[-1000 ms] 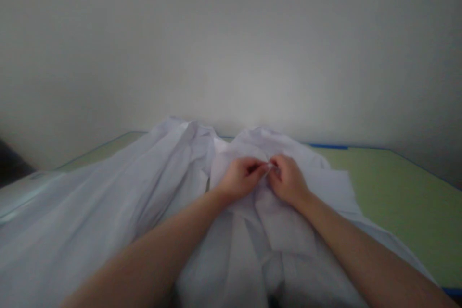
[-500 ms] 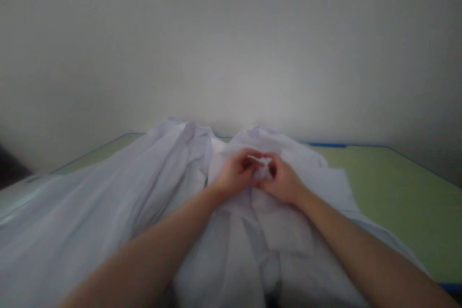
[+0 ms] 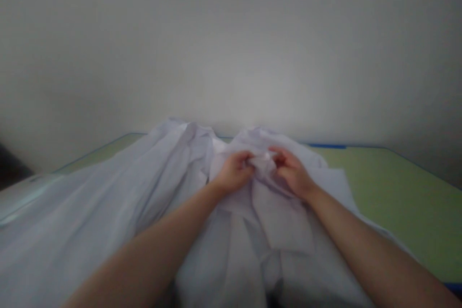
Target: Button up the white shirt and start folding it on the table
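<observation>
Our left hand (image 3: 236,172) has thumb and forefinger closed together on a raised fold (image 3: 265,163) of the white cloth (image 3: 101,211). Our right hand (image 3: 293,173) is just beside that fold: forefinger stretched out toward its upper edge, thumb lower and apart, the other fingers curled. Blur there; we cannot tell whether these curled fingers have hold of any cloth.

The cloth lies in loose, rumpled layers over the green table (image 3: 393,192), spreading across the left and middle and reaching the near side below our forearms. A flatter, straight-edged piece lies right of the right hand. We cannot tell whether this is one item or several. Blue rim (image 3: 328,146) along the far side of the table; pale wall (image 3: 231,48) behind.

Step in hand, by our judgement: fine fingertip handling of the fold, with the left hand steadying and the right free to adjust. A small pale spot shows at the fold's upper edge near the right forefinger; too blurred to identify.

Next move, we judge, calls for a firm left pinch and a precise right thumb-and-forefinger grip on the edge, without dragging the layers beneath.
</observation>
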Available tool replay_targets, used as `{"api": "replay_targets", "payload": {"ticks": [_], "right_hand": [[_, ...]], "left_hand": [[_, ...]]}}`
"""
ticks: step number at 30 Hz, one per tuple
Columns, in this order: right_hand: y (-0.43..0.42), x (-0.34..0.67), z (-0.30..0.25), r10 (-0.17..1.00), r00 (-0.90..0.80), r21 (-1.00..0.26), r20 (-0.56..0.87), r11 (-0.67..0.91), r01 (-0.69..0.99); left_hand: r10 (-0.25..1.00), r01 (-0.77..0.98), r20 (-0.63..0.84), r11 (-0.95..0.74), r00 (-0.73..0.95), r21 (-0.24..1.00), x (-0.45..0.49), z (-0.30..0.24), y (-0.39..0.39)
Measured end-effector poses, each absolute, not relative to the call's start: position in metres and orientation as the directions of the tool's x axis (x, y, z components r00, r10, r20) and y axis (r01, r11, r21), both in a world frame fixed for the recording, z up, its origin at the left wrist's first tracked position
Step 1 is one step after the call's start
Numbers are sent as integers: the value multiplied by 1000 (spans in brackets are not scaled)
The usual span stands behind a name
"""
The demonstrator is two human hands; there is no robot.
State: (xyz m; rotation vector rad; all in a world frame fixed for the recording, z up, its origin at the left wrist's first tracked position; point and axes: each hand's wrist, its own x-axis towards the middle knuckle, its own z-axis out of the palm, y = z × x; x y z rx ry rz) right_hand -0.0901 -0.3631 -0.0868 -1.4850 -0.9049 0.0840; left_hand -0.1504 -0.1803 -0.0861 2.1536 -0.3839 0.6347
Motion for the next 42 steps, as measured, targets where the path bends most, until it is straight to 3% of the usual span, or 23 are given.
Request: {"api": "replay_targets", "payload": {"ticks": [4, 8, 15, 18, 24, 29, 33, 35, 38, 42], "right_hand": [[-366, -88, -86, 641, 648, -900, 411, 173, 400], [-364, -92, -85, 633, 613, -832, 473, 92, 547], [-366, -97, -73, 687, 476, -697, 550, 64, 714], [-371, -93, -66, 666, 482, -704, 570, 93, 704], [-378, -86, -31, 681, 529, -761, 505, 63, 645], [-372, -85, 0, 753, 409, -597, 516, -27, 802], [-370, -91, 5, 754, 368, -471, 544, -89, 877], [-375, -97, 1, 751, 351, -448, 560, -81, 890], [-387, -104, -11, 753, 362, -366, 550, -172, 915], [-404, -108, -28, 720, 422, -128, 551, -427, 895]], "left_hand": [[-90, -487, 501, -432, 861, 759, -146, -85, -178], [-139, -492, 472, -276, 871, 826, -150, -79, -182], [-73, -503, 500, -210, 863, 838, -149, -81, -184], [-114, -539, 528, -225, 842, 811, -148, -78, -181], [-262, -603, 547, -428, 795, 673, -161, -38, -182], [-319, -553, 451, -477, 833, 684, -167, -7, -196], [-200, -422, 375, -516, 905, 745, -167, -6, -195], [-95, -345, 340, -456, 935, 821, -168, -12, -190], [22, -277, 288, -215, 957, 936, -169, -21, -183], [-28, -271, 274, 72, 961, 960, -172, -27, -175]]}}
